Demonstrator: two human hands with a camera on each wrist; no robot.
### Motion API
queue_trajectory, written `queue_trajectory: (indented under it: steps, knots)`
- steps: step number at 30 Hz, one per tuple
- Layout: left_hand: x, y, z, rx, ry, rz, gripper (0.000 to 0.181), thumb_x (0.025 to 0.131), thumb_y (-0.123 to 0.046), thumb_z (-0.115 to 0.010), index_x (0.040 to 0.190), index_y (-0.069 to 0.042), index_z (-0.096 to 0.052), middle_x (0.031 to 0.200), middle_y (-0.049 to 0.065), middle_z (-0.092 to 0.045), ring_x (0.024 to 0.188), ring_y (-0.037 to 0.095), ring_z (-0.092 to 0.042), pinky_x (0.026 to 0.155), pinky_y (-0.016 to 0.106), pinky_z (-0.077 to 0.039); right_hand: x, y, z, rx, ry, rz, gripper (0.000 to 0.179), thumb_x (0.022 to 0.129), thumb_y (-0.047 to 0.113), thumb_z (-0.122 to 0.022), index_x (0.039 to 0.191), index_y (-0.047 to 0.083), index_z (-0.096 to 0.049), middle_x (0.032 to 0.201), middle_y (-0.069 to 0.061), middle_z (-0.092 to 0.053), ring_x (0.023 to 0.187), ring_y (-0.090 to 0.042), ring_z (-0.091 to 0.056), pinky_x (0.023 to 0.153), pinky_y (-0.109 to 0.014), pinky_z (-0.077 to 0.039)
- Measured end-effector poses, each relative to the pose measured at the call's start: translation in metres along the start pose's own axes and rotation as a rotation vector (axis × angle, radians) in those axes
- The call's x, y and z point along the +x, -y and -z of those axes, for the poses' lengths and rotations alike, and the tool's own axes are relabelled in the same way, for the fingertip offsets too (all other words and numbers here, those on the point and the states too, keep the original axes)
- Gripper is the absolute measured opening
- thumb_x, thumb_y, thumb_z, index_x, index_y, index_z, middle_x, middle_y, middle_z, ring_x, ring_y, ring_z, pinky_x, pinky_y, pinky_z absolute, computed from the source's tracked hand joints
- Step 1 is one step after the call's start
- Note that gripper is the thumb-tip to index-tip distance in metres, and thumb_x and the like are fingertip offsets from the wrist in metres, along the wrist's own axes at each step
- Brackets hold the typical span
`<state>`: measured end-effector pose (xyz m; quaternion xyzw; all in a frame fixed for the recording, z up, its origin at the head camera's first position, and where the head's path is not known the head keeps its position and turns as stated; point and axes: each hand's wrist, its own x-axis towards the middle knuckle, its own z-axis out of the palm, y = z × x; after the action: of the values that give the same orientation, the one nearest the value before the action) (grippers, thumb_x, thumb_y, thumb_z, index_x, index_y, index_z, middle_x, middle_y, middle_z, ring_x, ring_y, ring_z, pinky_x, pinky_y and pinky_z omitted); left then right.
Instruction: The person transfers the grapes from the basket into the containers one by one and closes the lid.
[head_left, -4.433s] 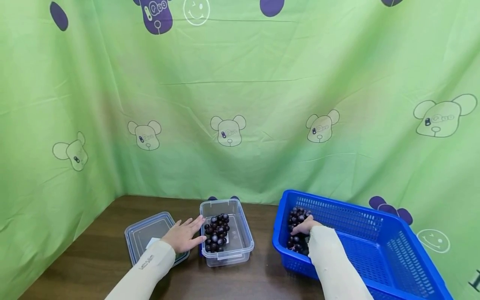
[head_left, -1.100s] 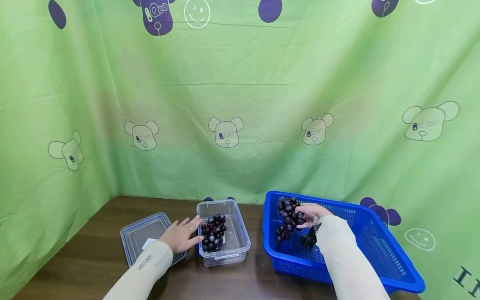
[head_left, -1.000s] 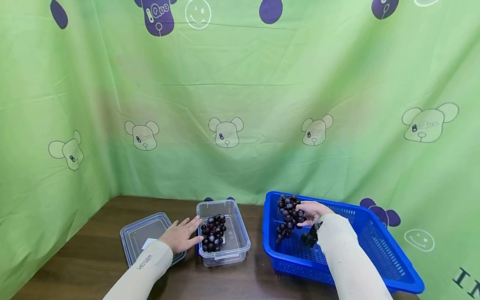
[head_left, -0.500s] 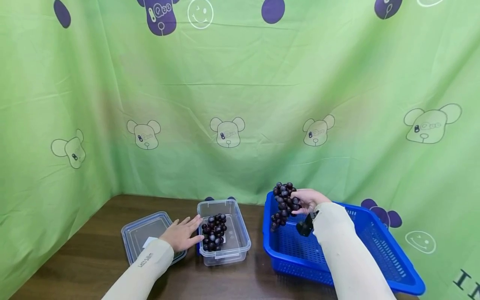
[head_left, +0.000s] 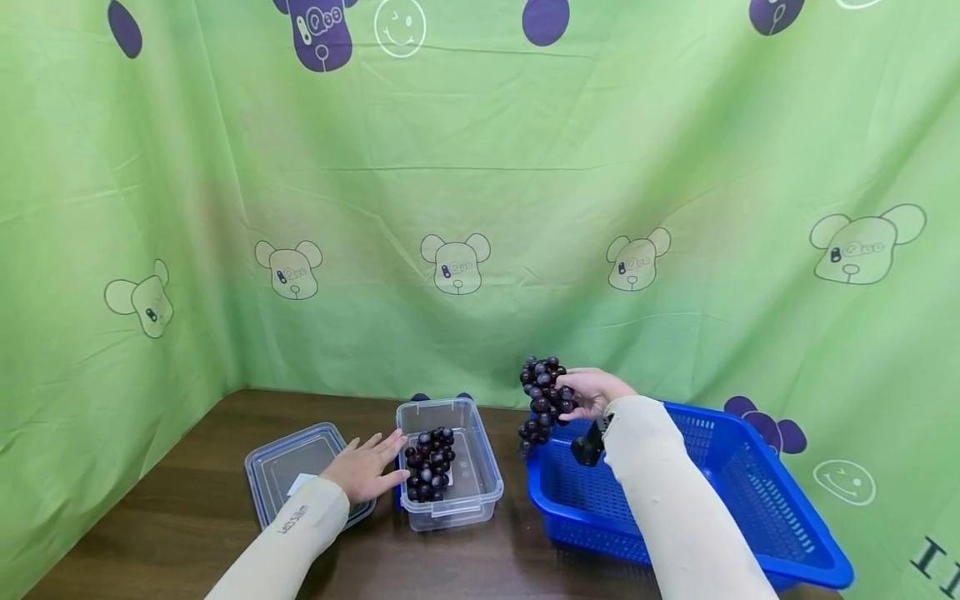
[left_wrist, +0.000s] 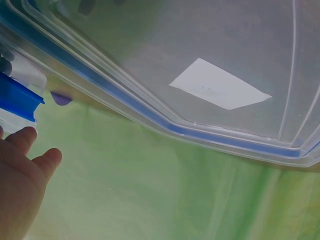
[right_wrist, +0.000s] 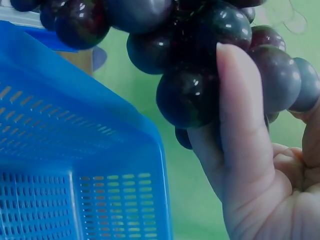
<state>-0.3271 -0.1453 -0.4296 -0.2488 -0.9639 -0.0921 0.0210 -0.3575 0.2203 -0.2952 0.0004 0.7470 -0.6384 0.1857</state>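
Observation:
My right hand grips a bunch of dark grapes above the left rim of the blue basket. In the right wrist view, thumb and fingers pinch the bunch of dark grapes. At the left, my left hand lies with spread, straight fingers by the left side of a clear plastic container, its fingertips at the rim. Inside that container, along its left side, rests another bunch of grapes. Only part of the left hand shows in the left wrist view.
A clear lid with a white label lies on the brown table, partly under the left forearm. A green printed curtain hangs behind and at the left. The blue basket stands right of the container, its wall perforated.
The right hand has taken hold of the grapes in the basket, lifted them and carried them left to above the rim. The left hand has hardly moved.

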Motion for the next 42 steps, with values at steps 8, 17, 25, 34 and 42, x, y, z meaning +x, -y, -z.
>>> queue_trajectory:
  steps: [8, 17, 25, 34, 42]
  knots:
    - [0.003, 0.0, -0.001, 0.016, 0.003, 0.009, 0.065, 0.098, -0.051, -0.04, 0.148, -0.009, -0.038, 0.153, 0.006, -0.034, 0.136, 0.038, -0.034, 0.108, 0.06, -0.023, 0.012, 0.003, -0.021, -0.048, -0.053, 0.023, 0.039, 0.087, -0.001, -0.044, 0.126, -0.002, -0.039, 0.098, -0.01, -0.051, 0.083, -0.02, -0.058, 0.062, -0.026, -0.056]
    - [0.005, -0.006, 0.0, -0.013, 0.004, -0.014, 0.064, 0.099, -0.048, -0.041, 0.148, -0.007, -0.037, 0.153, 0.01, -0.033, 0.136, 0.041, -0.033, 0.107, 0.062, -0.022, 0.02, 0.004, -0.05, -0.103, -0.085, 0.082, 0.053, 0.086, -0.003, -0.046, 0.138, -0.005, -0.035, 0.109, -0.02, -0.053, 0.081, -0.028, -0.062, 0.056, -0.028, -0.056]
    - [0.002, -0.01, 0.003, -0.011, 0.003, -0.012, 0.064, 0.099, -0.047, -0.041, 0.147, -0.006, -0.037, 0.153, 0.01, -0.034, 0.135, 0.04, -0.034, 0.107, 0.061, -0.023, 0.027, -0.007, -0.078, -0.103, -0.108, 0.101, 0.061, 0.08, -0.006, -0.05, 0.14, -0.002, -0.037, 0.117, -0.029, -0.052, 0.084, -0.038, -0.063, 0.052, -0.031, -0.056]
    - [-0.001, -0.009, 0.002, -0.004, 0.006, -0.001, 0.064, 0.099, -0.049, -0.04, 0.147, -0.007, -0.038, 0.152, 0.01, -0.034, 0.135, 0.04, -0.035, 0.106, 0.062, -0.024, 0.036, -0.027, -0.098, -0.166, -0.104, 0.123, 0.061, 0.079, -0.006, -0.052, 0.139, -0.003, -0.041, 0.112, -0.028, -0.053, 0.081, -0.041, -0.064, 0.048, -0.031, -0.054]
    - [-0.004, -0.006, 0.0, -0.005, 0.001, 0.004, 0.064, 0.099, -0.048, -0.041, 0.147, -0.007, -0.038, 0.153, 0.009, -0.034, 0.135, 0.04, -0.035, 0.106, 0.062, -0.023, 0.038, -0.042, -0.111, -0.208, -0.116, 0.119, 0.062, 0.077, -0.007, -0.055, 0.138, -0.004, -0.043, 0.118, -0.031, -0.051, 0.091, -0.044, -0.062, 0.05, -0.035, -0.056]
